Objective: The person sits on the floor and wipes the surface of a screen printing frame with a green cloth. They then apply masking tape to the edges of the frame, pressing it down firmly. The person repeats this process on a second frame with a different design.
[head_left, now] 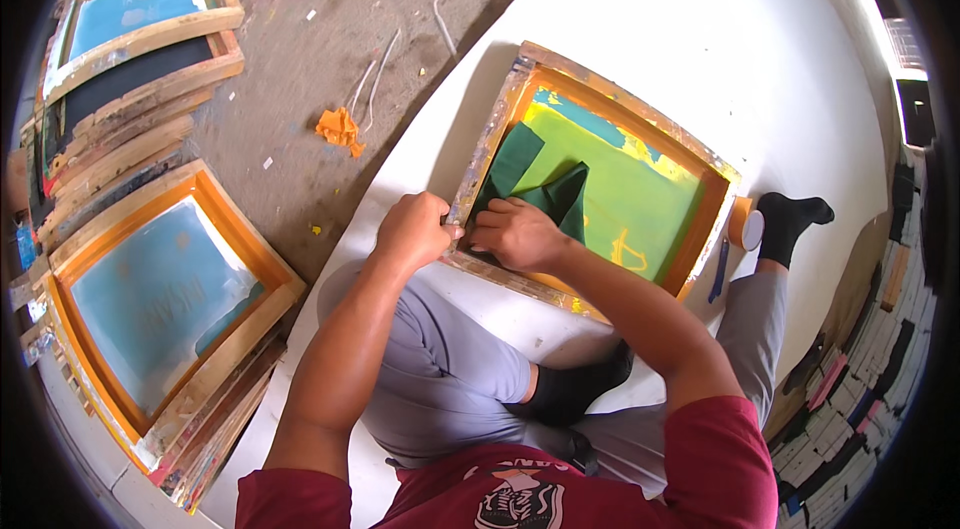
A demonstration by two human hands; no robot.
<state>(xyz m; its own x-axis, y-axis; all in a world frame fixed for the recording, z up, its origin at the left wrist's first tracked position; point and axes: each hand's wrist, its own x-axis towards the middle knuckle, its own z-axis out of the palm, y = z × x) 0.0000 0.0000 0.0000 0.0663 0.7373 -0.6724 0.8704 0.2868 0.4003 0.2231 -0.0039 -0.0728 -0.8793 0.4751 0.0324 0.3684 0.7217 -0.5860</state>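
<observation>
Head view: rectangular wooden-framed screen (pixel 630 107) with yellow-green mesh (pixel 640 199) lay on a smooth white surface (pixel 800 79). Dark green folded cloth (pixel 565 197) sat inside, along the left. Right hand (pixel 520 234): fingers bunched on the cloth, near-left corner. Left hand (pixel 413 232): fingers curled at the rim there; couldn't tell whether clamped. Judged best: steady frame, light, even pressure, mesh unstrained.

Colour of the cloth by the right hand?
Dark green cloth; shows best in the head view.
</observation>
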